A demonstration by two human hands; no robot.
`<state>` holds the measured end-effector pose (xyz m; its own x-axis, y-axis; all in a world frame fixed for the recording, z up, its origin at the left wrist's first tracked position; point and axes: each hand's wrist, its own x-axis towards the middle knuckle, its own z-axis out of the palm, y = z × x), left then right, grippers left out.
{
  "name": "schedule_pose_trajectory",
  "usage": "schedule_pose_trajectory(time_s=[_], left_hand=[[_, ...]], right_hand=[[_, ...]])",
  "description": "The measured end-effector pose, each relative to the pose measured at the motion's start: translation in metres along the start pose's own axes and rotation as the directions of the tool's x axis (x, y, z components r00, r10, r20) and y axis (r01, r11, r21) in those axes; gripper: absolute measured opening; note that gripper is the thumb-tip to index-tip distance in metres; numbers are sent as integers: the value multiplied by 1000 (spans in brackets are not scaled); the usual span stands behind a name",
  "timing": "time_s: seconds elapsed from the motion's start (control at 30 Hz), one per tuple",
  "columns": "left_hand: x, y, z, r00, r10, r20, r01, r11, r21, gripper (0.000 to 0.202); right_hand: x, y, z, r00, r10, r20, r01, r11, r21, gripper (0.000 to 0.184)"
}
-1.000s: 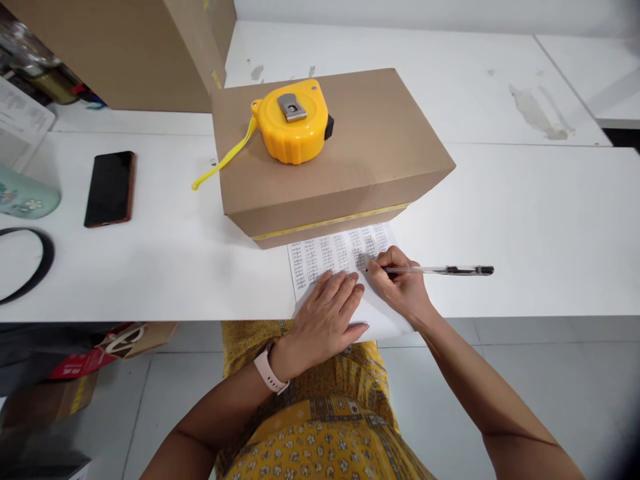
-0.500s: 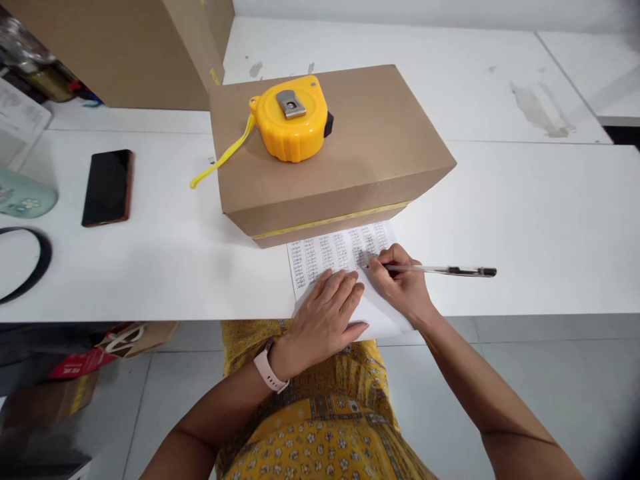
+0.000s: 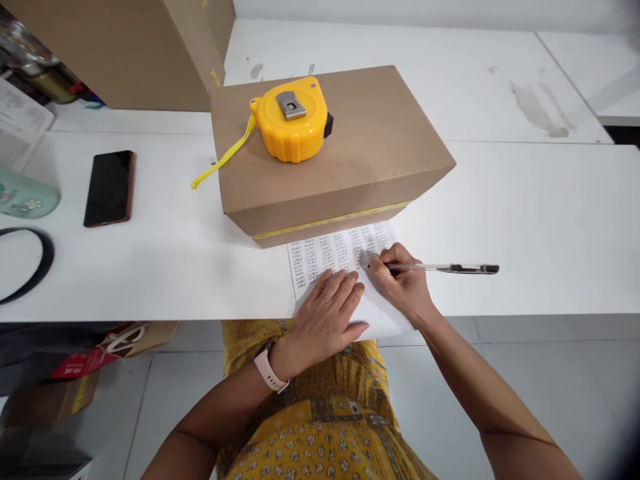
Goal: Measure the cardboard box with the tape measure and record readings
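Observation:
My right hand (image 3: 403, 280) is closed around a clear pen (image 3: 450, 269), its tip at the columns of handwriting on a white sheet of paper (image 3: 383, 310). Flat on the lower left of that sheet rests my left hand (image 3: 327, 313), fingers stretched out and holding nothing. The paper overhangs the table's front edge, and its far end meets the base of a brown cardboard box (image 3: 370, 133), which may hide part of it. On top of the box lies a yellow tape measure (image 3: 293, 123) with a wrist strap.
To the left on the white table (image 3: 165, 267) lie a dark phone (image 3: 109, 188), a green floral bottle (image 3: 30, 195) and a black ring-shaped band (image 3: 46, 257). A larger cardboard box (image 3: 145, 53) stands behind them. Below the table at left is a paper bag (image 3: 155, 339).
The pen's rear end has shifted very slightly to the right. Both hands stay in nearly the same place, and the view has moved a tiny bit.

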<state>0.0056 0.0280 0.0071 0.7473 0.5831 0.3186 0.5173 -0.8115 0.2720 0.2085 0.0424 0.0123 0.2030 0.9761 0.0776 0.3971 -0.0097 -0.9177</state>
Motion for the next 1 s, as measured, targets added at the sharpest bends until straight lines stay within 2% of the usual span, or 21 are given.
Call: schedule_pose_trajectory(time_s=[0.13, 0.3, 1.0], left_hand=[[0, 0, 0, 999, -10, 32, 10, 1000, -5, 58], [0, -1, 0, 1000, 1, 4, -1, 1000, 0, 58], [-1, 0, 1, 1000, -6, 4, 6, 1000, 1, 58]], right_hand=[[1, -2, 0, 1000, 2, 12, -2, 1000, 6, 27], [2, -5, 1, 1000, -10, -24, 11, 999, 48, 27], [2, -1, 2, 1000, -30, -7, 30, 998, 47, 25]])
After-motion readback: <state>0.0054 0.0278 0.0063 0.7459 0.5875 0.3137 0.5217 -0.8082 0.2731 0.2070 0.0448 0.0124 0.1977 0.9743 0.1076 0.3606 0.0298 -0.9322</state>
